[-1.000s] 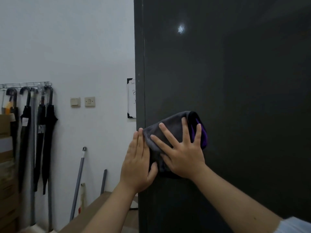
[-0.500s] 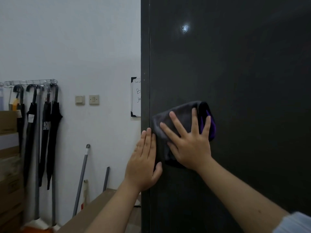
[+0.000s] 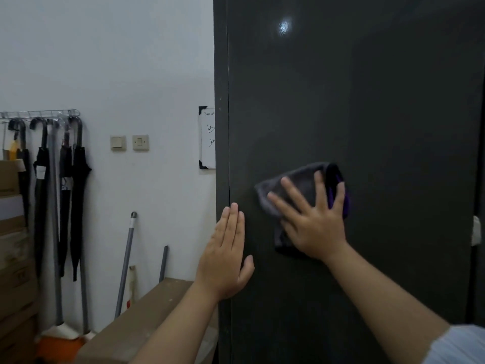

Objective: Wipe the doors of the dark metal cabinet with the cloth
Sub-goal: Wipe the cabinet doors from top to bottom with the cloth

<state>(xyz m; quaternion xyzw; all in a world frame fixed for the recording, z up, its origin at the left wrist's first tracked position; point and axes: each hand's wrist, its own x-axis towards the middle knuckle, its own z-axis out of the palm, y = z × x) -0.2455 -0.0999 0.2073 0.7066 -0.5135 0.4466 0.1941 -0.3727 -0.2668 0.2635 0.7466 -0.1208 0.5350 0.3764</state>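
Pressing the cloth (image 3: 294, 185) flat against the cabinet door (image 3: 393, 127), the right hand (image 3: 313, 227) has fingers spread; the left hand (image 3: 225, 256), fingers together, rests flat near the door's edge. Umbrellas (image 3: 52, 179) hang on the white wall (image 3: 118, 61). The cloth has slid rightward, away from the left hand.

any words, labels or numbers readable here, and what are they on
"Jumat" (last letters cut off by the cabinet edge): handwritten at the top of the whiteboard on the wall.
"B": a large handwritten letter below it on the same board; the rest is hidden behind the dark metal cabinet.
"Ja": start of a third line on the board, uncertain.
White tags on the hanging umbrellas: too small to read.
Cardboard boxes: print too blurred to read.
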